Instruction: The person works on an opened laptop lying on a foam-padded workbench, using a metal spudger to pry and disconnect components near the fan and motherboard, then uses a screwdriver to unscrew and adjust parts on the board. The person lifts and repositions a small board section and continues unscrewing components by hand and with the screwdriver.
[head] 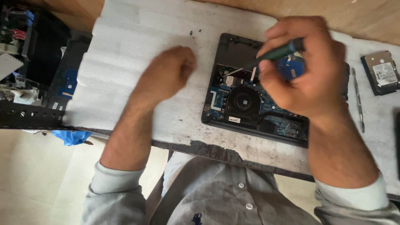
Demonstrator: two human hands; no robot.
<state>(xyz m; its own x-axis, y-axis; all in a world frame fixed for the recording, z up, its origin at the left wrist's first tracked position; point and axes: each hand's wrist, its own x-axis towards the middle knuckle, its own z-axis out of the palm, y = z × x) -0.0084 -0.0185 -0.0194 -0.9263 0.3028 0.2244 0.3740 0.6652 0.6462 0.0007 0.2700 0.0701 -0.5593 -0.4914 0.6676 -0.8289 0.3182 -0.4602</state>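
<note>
An opened laptop (233, 50) lies bottom-up on a white foam sheet (125, 54), its round black fan (243, 101) and blue circuit board exposed. My right hand (306, 71) is over the laptop, closed around a dark green-handled screwdriver (277, 52) whose tip points down-left into the laptop's interior. My left hand (171, 73) rests as a closed fist on the foam just left of the laptop; I cannot see anything in it. A few tiny black screws (195, 32) lie on the foam beyond the left hand.
A hard drive (381, 71) and a thin metal tool (357, 100) lie to the right of the laptop. Other dismantled electronics and a dark panel (33, 112) crowd the left side. The table's worn front edge (216, 152) runs close to my body.
</note>
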